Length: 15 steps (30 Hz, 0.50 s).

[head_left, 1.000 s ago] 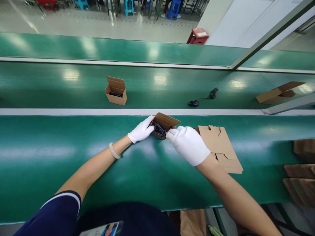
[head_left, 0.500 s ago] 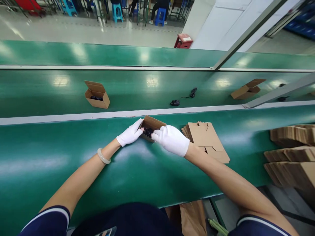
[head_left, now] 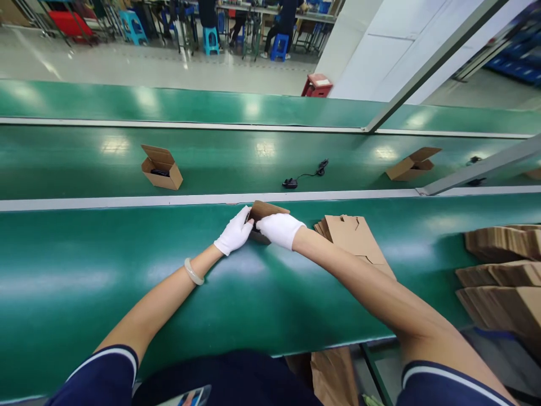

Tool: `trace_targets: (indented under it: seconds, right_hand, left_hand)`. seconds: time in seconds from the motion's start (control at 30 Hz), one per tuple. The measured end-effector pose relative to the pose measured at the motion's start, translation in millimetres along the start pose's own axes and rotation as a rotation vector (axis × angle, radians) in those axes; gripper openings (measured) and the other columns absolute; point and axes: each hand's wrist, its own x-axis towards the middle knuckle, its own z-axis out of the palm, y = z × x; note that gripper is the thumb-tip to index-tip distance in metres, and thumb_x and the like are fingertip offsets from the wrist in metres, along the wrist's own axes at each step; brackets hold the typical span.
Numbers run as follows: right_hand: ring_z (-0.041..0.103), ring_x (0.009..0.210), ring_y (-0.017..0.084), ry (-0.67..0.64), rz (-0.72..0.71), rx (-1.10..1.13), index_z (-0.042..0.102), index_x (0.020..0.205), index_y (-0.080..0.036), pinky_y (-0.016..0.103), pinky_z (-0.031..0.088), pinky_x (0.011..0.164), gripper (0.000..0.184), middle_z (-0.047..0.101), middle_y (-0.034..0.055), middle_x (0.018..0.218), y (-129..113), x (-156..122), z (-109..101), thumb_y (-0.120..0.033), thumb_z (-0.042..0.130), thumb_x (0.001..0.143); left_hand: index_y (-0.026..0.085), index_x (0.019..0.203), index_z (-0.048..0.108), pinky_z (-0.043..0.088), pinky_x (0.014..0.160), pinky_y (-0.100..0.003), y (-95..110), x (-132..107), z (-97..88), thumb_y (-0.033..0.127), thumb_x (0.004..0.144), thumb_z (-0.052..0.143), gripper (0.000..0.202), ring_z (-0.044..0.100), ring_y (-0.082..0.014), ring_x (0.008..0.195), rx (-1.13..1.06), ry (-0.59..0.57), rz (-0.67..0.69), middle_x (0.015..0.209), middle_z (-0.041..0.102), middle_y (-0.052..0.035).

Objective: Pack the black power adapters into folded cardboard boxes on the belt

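A small open cardboard box (head_left: 258,238) stands on the near green surface, its lid flap raised at the back. My left hand (head_left: 234,232), in a white glove, is closed on the box's left side. My right hand (head_left: 279,228), also gloved, has its curled fingers inside the box opening. They are on a dark item, seemingly a black power adapter (head_left: 254,225), mostly hidden by the fingers and the box walls. Just right of my right hand lies a stack of flat folded cartons (head_left: 353,234), partly behind my forearm.
Beyond a white rail (head_left: 190,199), the belt bears an open box with black contents (head_left: 163,172), a loose corded adapter (head_left: 291,183) and another open box (head_left: 412,166). A metal post (head_left: 435,67) slants across the right. More stacked cartons (head_left: 499,276) are at far right.
My right hand has moved slightly left and deeper over the box, covering more of the dark item. The boxes and the loose adapter on the belt have shifted a little left in view.
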Motion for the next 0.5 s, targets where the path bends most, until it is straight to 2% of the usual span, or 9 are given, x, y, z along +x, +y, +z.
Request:
trace_targets:
  seconds: [0.13, 0.2, 0.27, 0.33, 0.43, 0.5]
  right_hand:
    - [0.062, 0.081, 0.019, 0.135, -0.041, -0.056, 0.063, 0.107, -0.014, 0.027, 0.040, 0.065, 0.030, 0.064, 0.0117, 0.105, 5, -23, 9, -0.008, 0.043, 0.085]
    - [0.061, 0.079, 0.020, 0.208, -0.055, -0.120, 0.064, 0.104, -0.011, 0.029, 0.037, 0.063, 0.032, 0.064, 0.0139, 0.100, 3, -30, 12, -0.006, 0.038, 0.086]
    - [0.059, 0.081, 0.022, 0.225, -0.093, -0.154, 0.066, 0.098, -0.010, 0.031, 0.036, 0.066, 0.032, 0.065, 0.0141, 0.092, 0, -33, 13, -0.008, 0.037, 0.088]
    - [0.059, 0.083, 0.023, 0.207, -0.095, -0.159, 0.069, 0.092, -0.010, 0.033, 0.036, 0.070, 0.029, 0.067, 0.0146, 0.087, -3, -32, 13, -0.018, 0.041, 0.090]
    - [0.060, 0.084, 0.026, 0.194, -0.009, -0.155, 0.071, 0.083, -0.008, 0.037, 0.037, 0.074, 0.039, 0.068, 0.0169, 0.084, -6, -27, 12, -0.038, 0.047, 0.089]
    - [0.060, 0.090, 0.026, 0.248, -0.031, -0.112, 0.071, 0.086, -0.008, 0.037, 0.038, 0.080, 0.037, 0.068, 0.0165, 0.089, -6, -27, 13, -0.039, 0.051, 0.087]
  left_hand:
    - [0.010, 0.121, 0.047, 0.042, 0.102, -0.040, -3, -1, 2.9, 0.023, 0.086, 0.037, 0.039, 0.053, -0.0249, 0.117, 0.013, 0.037, 0.007, 0.124, 0.056, -0.0146]
    - [0.011, 0.119, 0.048, 0.041, 0.103, -0.039, -5, -1, 1.6, 0.021, 0.086, 0.036, 0.037, 0.053, -0.0237, 0.117, 0.021, 0.050, 0.009, 0.122, 0.058, -0.0132]
    - [0.011, 0.119, 0.049, 0.040, 0.104, -0.039, -6, -2, -0.1, 0.020, 0.086, 0.035, 0.037, 0.053, -0.0230, 0.117, 0.032, 0.061, 0.007, 0.122, 0.058, -0.0129]
    - [0.011, 0.119, 0.049, 0.040, 0.104, -0.039, -6, -2, -0.6, 0.021, 0.085, 0.036, 0.038, 0.053, -0.0229, 0.117, 0.041, 0.068, 0.010, 0.121, 0.059, -0.0129]
    - [0.013, 0.118, 0.051, 0.041, 0.104, -0.037, -5, -4, 1.3, 0.022, 0.085, 0.038, 0.037, 0.053, -0.0223, 0.117, 0.049, 0.087, 0.025, 0.120, 0.060, -0.0108]
    - [0.014, 0.116, 0.052, 0.040, 0.104, -0.039, -8, -5, 0.7, 0.023, 0.085, 0.037, 0.036, 0.054, -0.0230, 0.116, 0.054, 0.130, 0.017, 0.117, 0.061, -0.0106]
